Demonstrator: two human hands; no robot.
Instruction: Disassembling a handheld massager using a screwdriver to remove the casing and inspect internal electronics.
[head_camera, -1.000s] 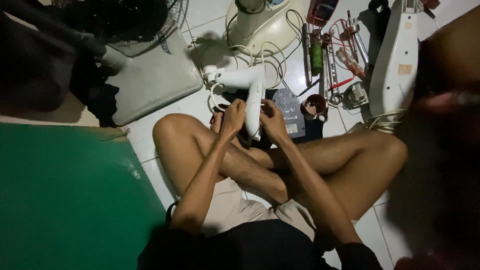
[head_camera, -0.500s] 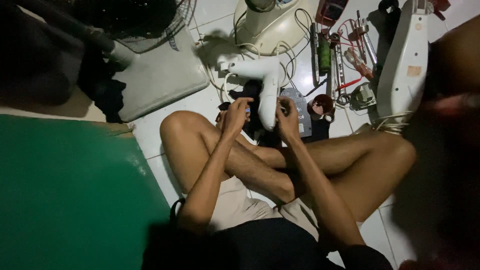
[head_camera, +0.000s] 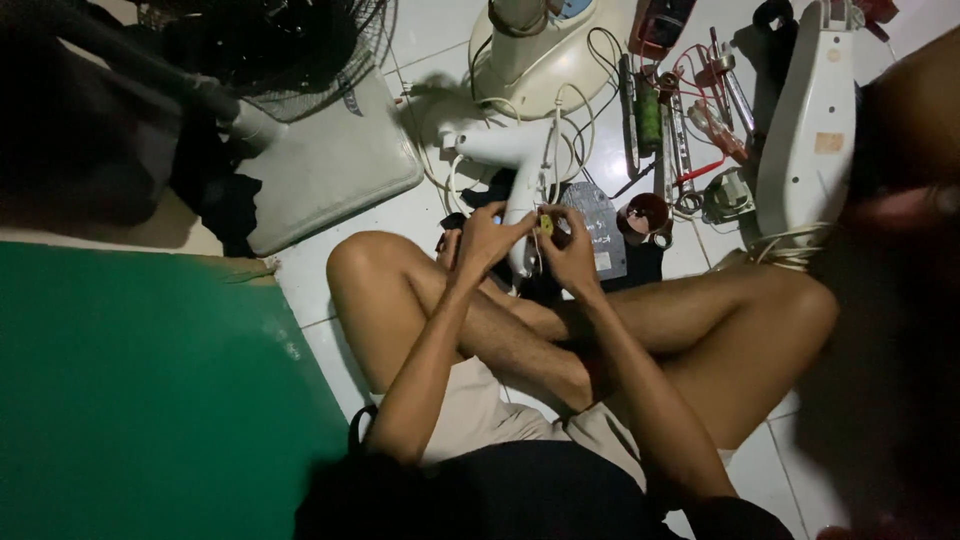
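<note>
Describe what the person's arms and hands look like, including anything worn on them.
Both forearms are bare, lean and long, with no sleeves reaching them. The left hand and right hand wear no gloves; no watch, ring or bracelet shows, though the dim light makes small items hard to rule out. A dark top covers the torso near the frame's bottom.

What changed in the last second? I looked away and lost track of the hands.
The left hand and right hand closed in on a small yellow part against the white fan housing, which they keep holding. Tools on the floor stayed put.
</note>
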